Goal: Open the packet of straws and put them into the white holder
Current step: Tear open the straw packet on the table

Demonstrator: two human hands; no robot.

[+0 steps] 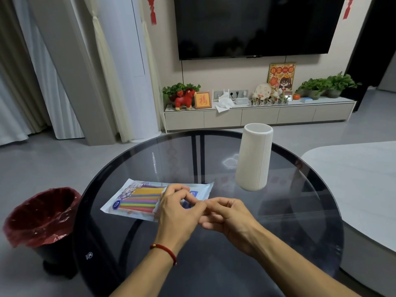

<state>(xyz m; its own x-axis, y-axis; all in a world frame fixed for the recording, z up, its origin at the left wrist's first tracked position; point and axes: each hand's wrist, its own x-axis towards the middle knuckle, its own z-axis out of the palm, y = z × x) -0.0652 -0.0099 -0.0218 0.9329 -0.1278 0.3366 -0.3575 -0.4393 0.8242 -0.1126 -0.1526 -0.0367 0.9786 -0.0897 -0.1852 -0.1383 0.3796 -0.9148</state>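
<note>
While the sealed packet [150, 199] lies flat near the table's [310, 232] left edge, long axis left to right, the left hand [177, 207] pinches its right end, the right hand [227, 215] curled alongside, holder [254, 159] upright beyond.

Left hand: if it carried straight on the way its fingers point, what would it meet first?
Most likely the straw packet: the left hand hovers at its near right part, fingers curled toward it. Depth is unclear; they may already touch it.
</note>
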